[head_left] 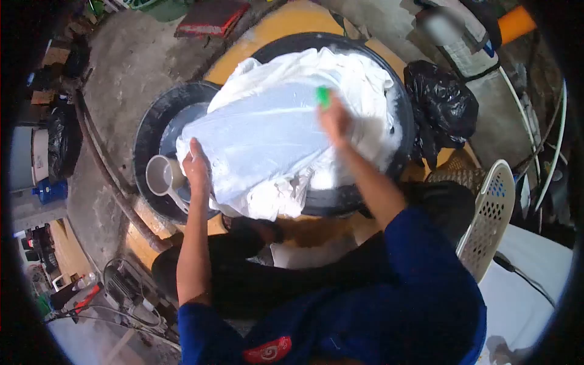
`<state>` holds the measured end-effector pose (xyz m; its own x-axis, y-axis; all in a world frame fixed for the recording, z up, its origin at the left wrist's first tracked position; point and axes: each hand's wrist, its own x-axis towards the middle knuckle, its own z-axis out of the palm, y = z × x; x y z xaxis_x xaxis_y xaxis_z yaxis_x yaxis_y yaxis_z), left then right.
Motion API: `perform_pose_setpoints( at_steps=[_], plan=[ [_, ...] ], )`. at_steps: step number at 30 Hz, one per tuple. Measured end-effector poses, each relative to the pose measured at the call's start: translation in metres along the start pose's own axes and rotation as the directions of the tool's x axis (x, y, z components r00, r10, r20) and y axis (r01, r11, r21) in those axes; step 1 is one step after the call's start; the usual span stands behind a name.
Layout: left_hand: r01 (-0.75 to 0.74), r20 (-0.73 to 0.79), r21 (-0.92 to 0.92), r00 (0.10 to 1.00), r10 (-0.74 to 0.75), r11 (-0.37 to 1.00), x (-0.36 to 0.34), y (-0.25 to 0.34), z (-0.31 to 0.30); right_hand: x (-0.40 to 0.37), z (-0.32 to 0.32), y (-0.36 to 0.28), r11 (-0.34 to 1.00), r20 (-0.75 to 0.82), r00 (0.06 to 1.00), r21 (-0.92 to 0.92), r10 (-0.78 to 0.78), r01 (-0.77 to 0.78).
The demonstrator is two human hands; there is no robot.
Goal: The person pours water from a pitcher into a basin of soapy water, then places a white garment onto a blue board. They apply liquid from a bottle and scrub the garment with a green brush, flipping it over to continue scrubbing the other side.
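A wet white cloth (pixel 255 140), with a bluish tint, is stretched flat over something board-like and slopes across a large black tub (pixel 403 109). My left hand (pixel 196 165) grips its left edge, thumb on top and the other fingers hidden beneath. Above the cloth's right end, my right hand (pixel 334 118) is closed on a small green object (pixel 322 96), too blurred to name exactly. More bunched white fabric (pixel 359 64) fills the tub behind and below the stretched part.
A smaller black basin (pixel 146 131) with cloudy water stands at left, holding a pale dipper (pixel 163 173). Black plastic bags (pixel 441 100) lie right of the tub. A perforated plastic chair back (pixel 490 213) rises at my right, and a pipe (pixel 100 155) crosses the floor at left.
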<state>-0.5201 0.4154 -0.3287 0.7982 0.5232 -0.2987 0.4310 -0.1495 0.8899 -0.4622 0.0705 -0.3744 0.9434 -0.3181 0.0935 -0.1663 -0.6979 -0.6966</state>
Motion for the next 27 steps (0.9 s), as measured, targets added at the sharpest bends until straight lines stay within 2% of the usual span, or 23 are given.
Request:
perform_pose_setpoints(
  at_steps=[1,2,3,5,6,7,8,9,13,14,15,16,17,18,19,20,21,22,23,25,26,27],
  plan=[
    [-0.023,-0.019,0.019,1.0,0.023,1.0,0.008,-0.003,0.002,-0.029,0.005,-0.049,0.978,0.063,0.978,0.072,-0.2,0.195],
    [-0.012,-0.03,-0.031,0.999,0.011,0.999,0.003,0.002,0.005,-0.064,0.05,-0.077,0.925,-0.072,0.932,0.116,-0.354,0.361],
    [-0.037,-0.036,-0.05,0.999,0.036,0.998,-0.006,0.005,0.004,-0.09,0.028,-0.139,0.88,0.113,0.883,0.205,-0.456,0.429],
    [-0.109,-0.049,-0.099,0.993,0.105,0.989,-0.012,0.015,0.008,-0.106,0.028,-0.175,0.881,0.307,0.826,0.152,-0.472,0.447],
    [-0.073,-0.023,-0.08,0.997,0.071,0.994,-0.01,0.015,0.006,-0.087,0.033,-0.146,0.838,0.145,0.842,0.282,-0.519,0.468],
    [-0.034,-0.004,-0.065,0.999,0.034,0.997,-0.008,0.013,0.003,-0.061,0.055,-0.094,0.882,-0.052,0.898,0.167,-0.437,0.44],
    [0.004,0.009,-0.053,1.0,-0.003,0.999,-0.006,0.011,0.001,-0.023,0.034,-0.058,0.968,-0.02,0.979,0.146,-0.203,0.204],
    [0.005,0.0,-0.041,1.0,-0.005,0.999,-0.009,0.01,-0.001,0.012,0.026,0.0,0.928,-0.048,0.983,0.324,-0.179,0.185],
    [-0.072,-0.06,-0.016,0.996,0.071,0.997,-0.003,0.002,0.005,0.018,0.03,-0.011,0.941,-0.172,0.926,-0.045,-0.337,0.334],
    [-0.107,-0.085,-0.013,0.991,0.106,0.994,0.002,-0.001,0.008,-0.01,0.057,-0.057,0.936,-0.136,0.93,0.036,-0.342,0.349],
    [-0.101,-0.058,-0.013,0.993,0.1,0.995,-0.001,0.002,0.008,-0.042,0.051,-0.114,0.929,0.052,0.937,0.164,-0.344,0.332],
    [-0.086,-0.029,-0.003,0.996,0.086,0.996,-0.011,0.008,0.005,-0.067,0.061,-0.152,0.851,0.091,0.861,0.229,-0.501,0.472],
    [-0.081,-0.004,0.001,0.997,0.081,0.997,-0.015,0.012,0.002,-0.082,0.042,-0.192,0.849,0.328,0.787,0.107,-0.522,0.518],
    [-0.013,0.025,-0.1,1.0,0.016,0.995,-0.01,0.006,0.0,-0.073,0.047,-0.188,0.838,0.293,0.785,0.194,-0.546,0.51],
    [-0.033,0.007,-0.042,0.999,0.034,0.999,-0.009,0.001,-0.004,-0.067,0.055,-0.172,0.828,0.271,0.787,0.28,-0.554,0.486],
    [-0.059,-0.015,0.001,0.998,0.059,0.998,-0.007,-0.001,-0.002,-0.039,0.062,-0.137,0.847,0.105,0.852,0.225,-0.513,0.482],
    [-0.087,-0.038,0.036,0.995,0.088,0.996,-0.003,0.0,0.001,-0.002,0.068,-0.093,0.926,0.006,0.944,0.193,-0.331,0.324],
    [-0.075,-0.035,-0.071,0.997,0.072,0.995,-0.017,0.018,0.008,0.037,0.052,-0.052,0.982,0.034,0.988,0.117,-0.152,0.147],
    [-0.073,-0.047,-0.039,0.996,0.071,0.997,-0.019,0.019,0.008,0.069,0.034,-0.014,0.996,-0.021,0.996,0.04,-0.084,0.085],
    [-0.082,-0.069,0.014,0.994,0.083,0.997,-0.019,0.023,0.01,0.09,0.005,-0.004,0.973,-0.09,0.987,-0.204,-0.13,0.11],
    [-0.073,-0.071,0.025,0.995,0.074,0.997,-0.019,0.019,0.008,0.083,0.018,-0.014,0.993,0.023,0.997,-0.093,-0.077,0.078],
    [-0.073,-0.077,0.026,0.994,0.074,0.997,-0.012,0.013,0.008,0.068,0.049,-0.031,0.976,0.075,0.991,-0.183,-0.107,0.119]
  ],
)
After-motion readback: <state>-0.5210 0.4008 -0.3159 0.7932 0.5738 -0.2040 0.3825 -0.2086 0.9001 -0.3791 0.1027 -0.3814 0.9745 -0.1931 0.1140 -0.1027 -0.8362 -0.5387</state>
